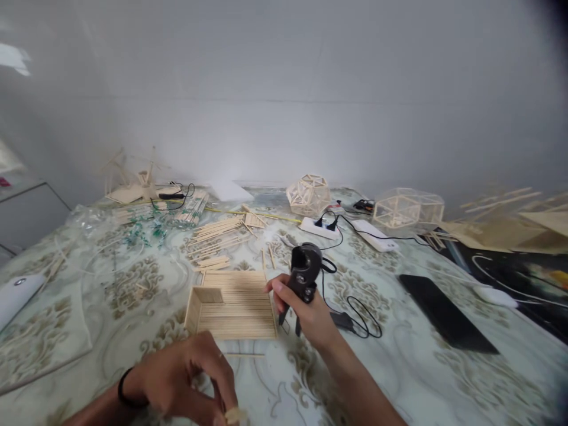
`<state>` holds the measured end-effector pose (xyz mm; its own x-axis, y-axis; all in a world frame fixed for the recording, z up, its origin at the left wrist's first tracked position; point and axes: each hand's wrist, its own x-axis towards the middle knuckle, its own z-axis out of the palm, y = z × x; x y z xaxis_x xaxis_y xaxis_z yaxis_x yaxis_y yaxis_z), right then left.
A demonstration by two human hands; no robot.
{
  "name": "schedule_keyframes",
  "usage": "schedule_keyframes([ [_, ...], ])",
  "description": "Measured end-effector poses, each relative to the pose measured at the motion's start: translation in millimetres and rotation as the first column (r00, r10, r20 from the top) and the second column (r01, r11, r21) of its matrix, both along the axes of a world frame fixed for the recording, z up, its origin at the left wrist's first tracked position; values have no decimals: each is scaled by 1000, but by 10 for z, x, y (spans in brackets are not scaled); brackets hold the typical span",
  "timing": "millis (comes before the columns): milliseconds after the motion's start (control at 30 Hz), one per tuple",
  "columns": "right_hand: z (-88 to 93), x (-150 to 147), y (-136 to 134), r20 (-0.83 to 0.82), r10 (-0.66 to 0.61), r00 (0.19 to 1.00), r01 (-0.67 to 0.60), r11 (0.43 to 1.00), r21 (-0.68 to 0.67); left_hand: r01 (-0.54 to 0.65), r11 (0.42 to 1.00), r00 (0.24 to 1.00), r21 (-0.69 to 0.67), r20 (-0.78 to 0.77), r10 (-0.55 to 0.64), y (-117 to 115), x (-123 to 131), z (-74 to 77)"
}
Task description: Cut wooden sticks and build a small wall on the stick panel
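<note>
My left hand [186,373], with a dark band at the wrist, is low at the front edge of view. Its thumb and fingers pinch a small pale wooden piece [235,415], partly cut off by the frame. My right hand [306,307] is wrapped around a black two-handled hand tool [305,272] with a rounded head, which looks like a cutter. Between and beyond the hands lies a flat panel of thin wooden sticks [242,319] with a low corner wall [208,296] standing at its left. A single thin stick [245,355] rests in front of the panel.
Loose sticks [217,234] lie behind the panel. A power strip [319,228] and cables are farther back, near openwork stick models [309,195]. To the right lies a dark flat slab [446,310]. Clear plastic wrapping [86,219] sits at the left.
</note>
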<state>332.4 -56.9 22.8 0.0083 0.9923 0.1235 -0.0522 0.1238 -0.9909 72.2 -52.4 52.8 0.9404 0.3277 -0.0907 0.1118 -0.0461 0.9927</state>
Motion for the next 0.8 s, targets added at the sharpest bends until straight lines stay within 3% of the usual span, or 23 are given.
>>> schedule_keyframes([
  [33,3,13,-2,1,-18,1000,18,1000,7,-46,999,998,5,45,45,51,-85,68],
  [100,3,39,-3,-7,-52,999,52,998,19,-313,946,940,82,170,297,222,-259,204],
  [133,-1,51,0,-15,-67,998,68,997,28,-483,853,871,196,209,445,337,-338,262],
  [167,-10,62,6,-23,-85,996,86,996,39,-611,710,789,350,205,579,465,-405,305],
  [200,-23,73,15,-24,-101,995,102,993,51,-642,574,729,508,172,663,600,-458,325],
  [267,-62,98,40,3,-135,991,134,988,74,-530,422,691,735,87,718,858,-517,282],
  [367,-135,140,85,113,-179,977,172,983,66,-368,368,721,854,13,693,1150,-499,37],
  [567,-176,196,119,227,-204,952,207,978,10,-330,286,711,900,37,702,1460,-351,-509],
  [667,-143,202,105,265,-239,934,240,970,27,-308,266,720,914,41,692,1585,-338,-622],
  [800,-93,203,90,283,-273,919,269,962,52,-259,250,742,933,27,670,1705,-347,-666],
])
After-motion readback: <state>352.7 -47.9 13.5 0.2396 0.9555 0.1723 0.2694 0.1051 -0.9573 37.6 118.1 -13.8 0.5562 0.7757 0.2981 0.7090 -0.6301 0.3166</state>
